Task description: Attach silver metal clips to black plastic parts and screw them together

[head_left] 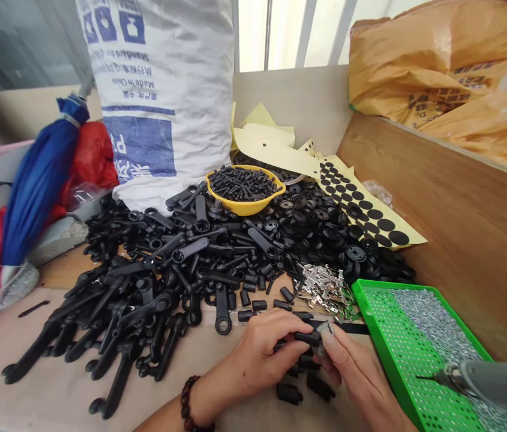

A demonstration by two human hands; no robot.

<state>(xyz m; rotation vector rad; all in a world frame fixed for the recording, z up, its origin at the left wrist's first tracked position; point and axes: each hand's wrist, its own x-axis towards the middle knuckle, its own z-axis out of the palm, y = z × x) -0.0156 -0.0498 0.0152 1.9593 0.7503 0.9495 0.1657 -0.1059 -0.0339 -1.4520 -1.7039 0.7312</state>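
Low in the view, my left hand pinches a short black plastic cylinder between thumb and fingers. My right hand is closed against the cylinder's right end, its thumb pressed on a small silvery piece whose exact kind I cannot make out. Below the hands several similar black cylinders lie on the table, partly hidden. Just beyond the fingers are more loose cylinders and a heap of small metal clips.
Black plastic handles heap to the left, black discs behind. A yellow bowl holds black springs or screws. At right a green tray holds small metal pins, with a power screwdriver over it. A wooden board borders the right.
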